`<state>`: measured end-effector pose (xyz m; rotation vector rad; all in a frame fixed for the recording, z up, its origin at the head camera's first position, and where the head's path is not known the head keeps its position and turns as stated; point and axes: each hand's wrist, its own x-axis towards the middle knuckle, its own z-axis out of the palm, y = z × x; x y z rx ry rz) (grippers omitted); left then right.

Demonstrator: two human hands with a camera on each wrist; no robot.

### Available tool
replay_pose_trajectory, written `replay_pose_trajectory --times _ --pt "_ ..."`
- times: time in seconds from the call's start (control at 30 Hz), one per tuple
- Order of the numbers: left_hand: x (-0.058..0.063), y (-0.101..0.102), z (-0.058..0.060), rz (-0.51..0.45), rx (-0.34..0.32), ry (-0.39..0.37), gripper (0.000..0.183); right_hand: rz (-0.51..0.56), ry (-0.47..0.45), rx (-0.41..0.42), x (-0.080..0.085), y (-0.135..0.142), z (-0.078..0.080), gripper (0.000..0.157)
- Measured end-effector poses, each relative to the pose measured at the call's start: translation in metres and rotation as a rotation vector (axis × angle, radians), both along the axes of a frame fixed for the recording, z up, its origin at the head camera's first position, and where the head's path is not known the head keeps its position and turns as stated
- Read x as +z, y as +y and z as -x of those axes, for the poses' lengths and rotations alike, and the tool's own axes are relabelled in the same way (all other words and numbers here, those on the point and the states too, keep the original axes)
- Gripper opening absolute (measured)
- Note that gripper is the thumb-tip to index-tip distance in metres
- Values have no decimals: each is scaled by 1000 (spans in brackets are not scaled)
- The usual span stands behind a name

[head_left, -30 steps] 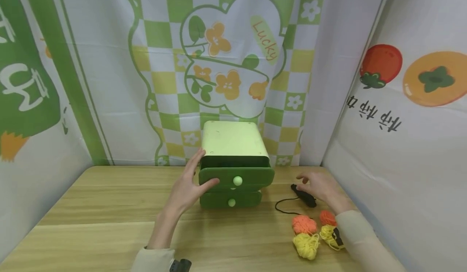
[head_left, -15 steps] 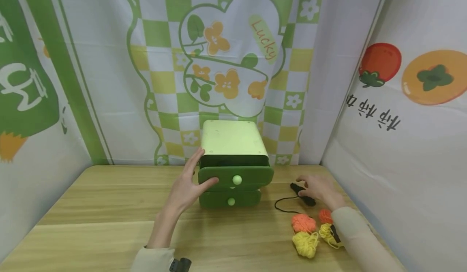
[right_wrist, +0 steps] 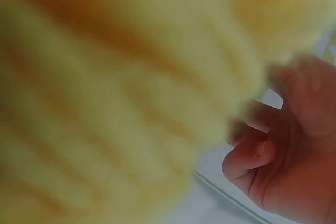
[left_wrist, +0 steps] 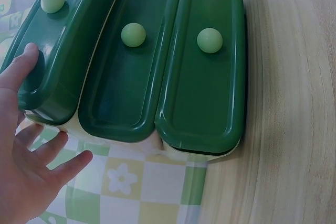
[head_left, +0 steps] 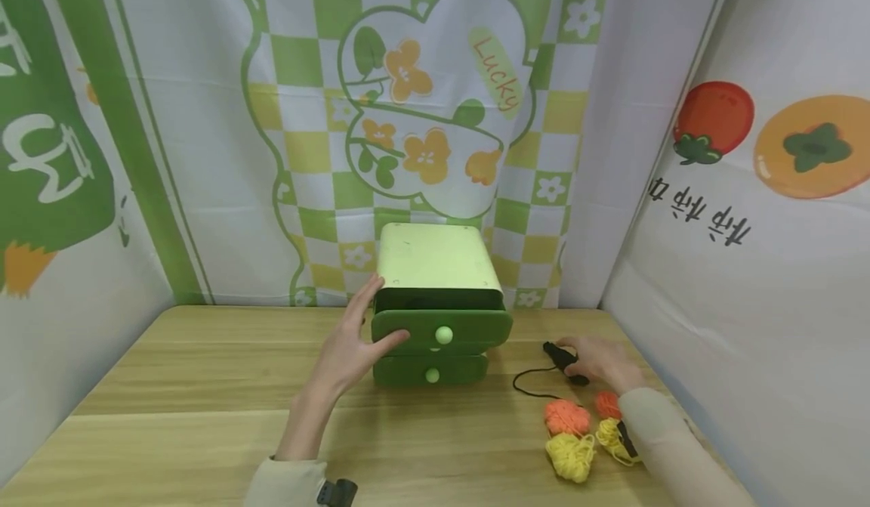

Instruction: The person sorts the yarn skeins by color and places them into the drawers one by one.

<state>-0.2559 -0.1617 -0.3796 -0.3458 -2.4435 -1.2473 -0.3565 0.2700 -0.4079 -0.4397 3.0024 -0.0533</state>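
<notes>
A small cabinet point(head_left: 435, 254) with a pale green top and dark green drawer fronts stands at the back of the table. Its top drawer point(head_left: 408, 327) is pulled partly out. My left hand point(head_left: 345, 356) rests against the cabinet's left side, fingers spread, thumb point(left_wrist: 26, 64) on the top drawer's front. On the right, my right hand point(head_left: 605, 362) pinches a bundle of black yarn point(head_left: 560, 356) lying on the table, its loose strand trailing left. In the right wrist view the curled fingers point(right_wrist: 249, 161) show, but blurred yellow yarn hides what they hold.
Toward me from the right hand lie two orange yarn balls point(head_left: 567, 418) and two yellow ones point(head_left: 570, 458), one yellow partly under the sleeve. Two lower drawers point(left_wrist: 202, 87) look pushed in. Printed cloth walls point(head_left: 544, 152) enclose the wooden table point(head_left: 204, 386).
My right hand has lowered onto the black yarn, its fingers closing around it. The left hand and the cabinet have stayed in place.
</notes>
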Motion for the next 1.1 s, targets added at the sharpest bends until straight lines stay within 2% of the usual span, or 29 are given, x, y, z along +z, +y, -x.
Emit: replay_pose_trajectory --times 0.27,0.63,1.1 --pt "-1 0 0 2 7 -11 95 -28 68 21 -5 0 0 45" --pt "0 0 0 -8 3 -14 95 8 72 1 -8 -1 4 31" --pt "-1 1 1 -3 5 -9 96 9 110 26 -10 -5 2 25"
